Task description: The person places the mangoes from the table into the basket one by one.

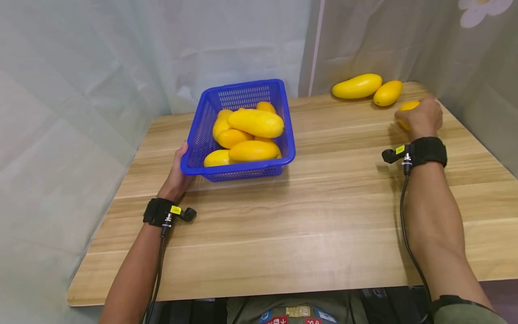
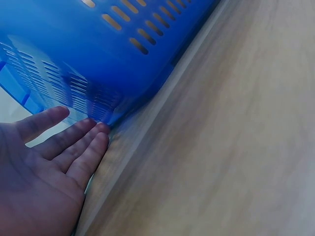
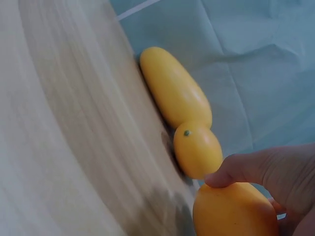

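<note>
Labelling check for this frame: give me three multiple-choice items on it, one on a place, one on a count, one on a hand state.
1. Where does the blue basket stand?
A. left part of the table
B. right edge
C. on the floor

2. How many mangoes lie loose by the curtain, unheld?
A. none
B. two
C. five

3. What is the right hand doing?
A. lying flat
B. pressing the basket
C. holding a mango

Answers: 1 A, by the left hand. 2 B, long mango and short mango. 3 C, grip curled round it.
</note>
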